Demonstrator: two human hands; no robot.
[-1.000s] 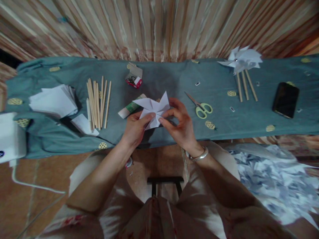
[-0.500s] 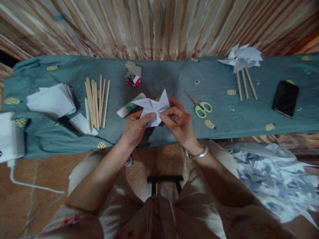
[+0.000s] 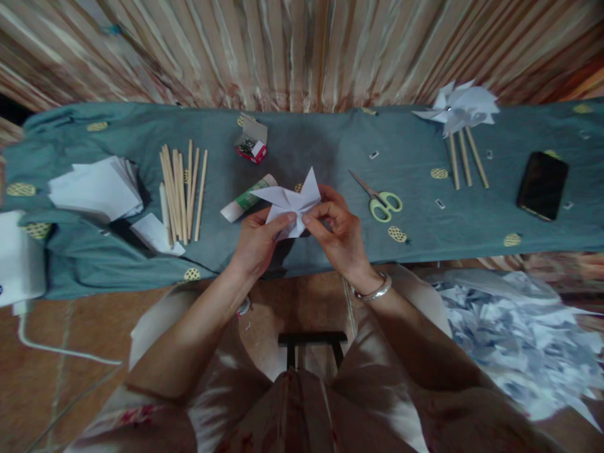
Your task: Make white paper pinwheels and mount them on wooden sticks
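Observation:
A white paper pinwheel (image 3: pixel 295 202) with pointed blades is held between both hands over the table's front edge. My left hand (image 3: pixel 258 242) is closed on its lower left part, thumb near the centre. My right hand (image 3: pixel 338 229) pinches it at the right, with thumb and fingertips close to the middle. Just behind my left hand lies a glue stick (image 3: pixel 246 199) with a green label. An open red box (image 3: pixel 251 150) of small metal pieces stands farther back. Green-handled scissors (image 3: pixel 381 202) rest to the right of my right hand.
Wooden sticks (image 3: pixel 179 195) and a stack of white paper (image 3: pixel 99 189) lie at the left, near a white device (image 3: pixel 21 258). Finished pinwheels (image 3: pixel 460 110) on sticks and a black phone (image 3: pixel 542 185) are at the right. A bag of paper scraps (image 3: pixel 523 333) sits below the table.

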